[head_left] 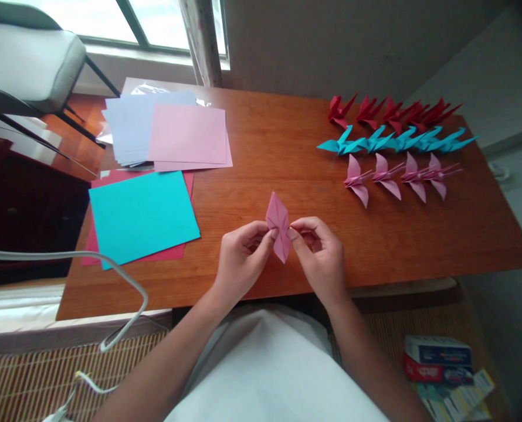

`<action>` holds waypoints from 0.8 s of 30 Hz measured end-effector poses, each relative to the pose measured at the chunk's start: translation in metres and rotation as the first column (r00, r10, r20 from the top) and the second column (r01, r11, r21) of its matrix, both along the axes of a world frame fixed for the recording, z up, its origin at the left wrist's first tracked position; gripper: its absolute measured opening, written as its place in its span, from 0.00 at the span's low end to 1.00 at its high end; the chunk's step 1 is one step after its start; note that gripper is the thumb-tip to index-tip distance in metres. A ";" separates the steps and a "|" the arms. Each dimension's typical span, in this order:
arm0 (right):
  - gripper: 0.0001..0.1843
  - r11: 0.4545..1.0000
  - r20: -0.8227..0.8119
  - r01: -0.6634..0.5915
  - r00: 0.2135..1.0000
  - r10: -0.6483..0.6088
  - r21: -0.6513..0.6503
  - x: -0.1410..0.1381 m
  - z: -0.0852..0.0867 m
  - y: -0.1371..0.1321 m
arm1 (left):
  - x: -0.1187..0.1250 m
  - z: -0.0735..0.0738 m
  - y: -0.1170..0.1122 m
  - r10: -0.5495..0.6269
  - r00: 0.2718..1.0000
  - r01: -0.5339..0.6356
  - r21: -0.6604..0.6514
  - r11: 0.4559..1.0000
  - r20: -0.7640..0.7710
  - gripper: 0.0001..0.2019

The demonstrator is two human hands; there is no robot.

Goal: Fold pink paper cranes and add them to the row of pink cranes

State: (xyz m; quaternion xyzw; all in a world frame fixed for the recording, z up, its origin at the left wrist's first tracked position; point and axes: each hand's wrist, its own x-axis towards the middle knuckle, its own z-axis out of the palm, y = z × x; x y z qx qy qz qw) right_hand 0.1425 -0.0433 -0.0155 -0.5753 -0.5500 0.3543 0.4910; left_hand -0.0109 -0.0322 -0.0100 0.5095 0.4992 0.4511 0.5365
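A pink folded origami paper (pixel 278 214), pointed at top and bottom, is held above the near edge of the wooden table. My left hand (pixel 246 255) pinches its left side at the middle between thumb and fingers. From the other side, my right hand (pixel 320 255) grips the paper's right edge with thumb and forefinger. Finished pink paper cranes (pixel 388 176) stand in a row to the right, behind my right hand. Beyond them are a row of blue cranes (pixel 395 142) and a row of red cranes (pixel 393 113).
Blue paper sheets (pixel 144 217) lie over red sheets (pixel 179 251) on the table's left. Behind them are pink sheets (pixel 188 135) and pale lilac sheets (pixel 129 132). A white cable (pixel 129 275) loops at the left front. A chair (pixel 27 64) stands beyond the far left corner.
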 end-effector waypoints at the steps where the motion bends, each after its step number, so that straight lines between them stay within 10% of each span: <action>1: 0.03 1.000 0.046 -0.003 0.999 0.002 0.026 0.001 0.001 0.000 | 0.000 0.000 0.000 -0.007 1.000 0.007 0.006 1.000 -0.003 0.12; 24: 0.07 0.933 0.525 -0.071 0.840 -0.134 0.352 -0.007 0.014 0.001 | 0.001 -0.007 -0.005 -0.008 0.993 0.030 0.180 0.983 -0.118 0.06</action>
